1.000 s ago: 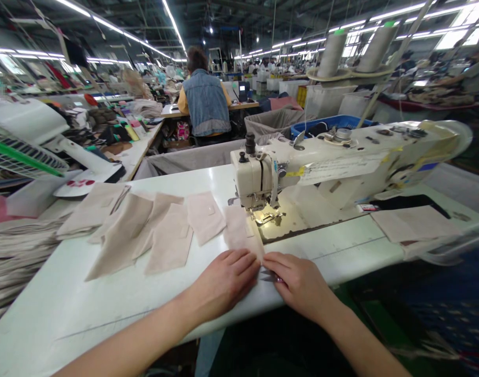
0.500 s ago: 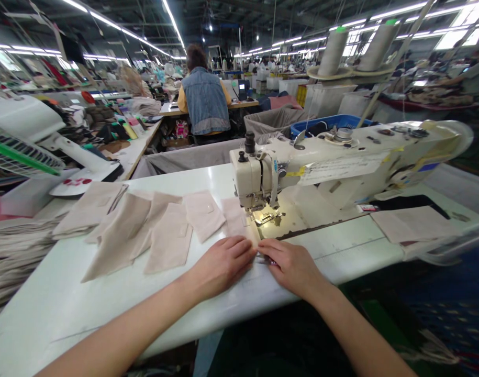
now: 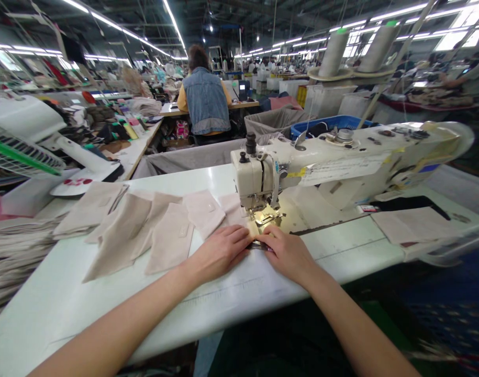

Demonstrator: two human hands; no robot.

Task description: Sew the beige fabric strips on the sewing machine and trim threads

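A beige fabric piece [image 3: 232, 208] lies under the needle area of a white sewing machine [image 3: 252, 180], its front edge lit yellow by the lamp. My left hand [image 3: 219, 251] presses on that edge from the left, fingers together and curved. Facing it, my right hand [image 3: 288, 256] has thumb and fingers pinched at the same edge, close to the presser foot. Something small with a metallic and purple glint shows under the right hand; most of it is hidden. Several beige pieces with small tabs [image 3: 170, 238] lie to the left of my hands.
Folded beige fabric [image 3: 414, 225] rests at the table's right, by a black piece. A stack of beige cloth [image 3: 17, 262] and a white fan [image 3: 23, 120] stand at left. Behind the machine are a blue basket [image 3: 333, 121] and thread cones [image 3: 333, 52]. A co-worker [image 3: 205, 99] sits ahead.
Both hands have moved slightly forward toward the needle, and the fabric between them has fed further under the machine. The other pieces lie as before.
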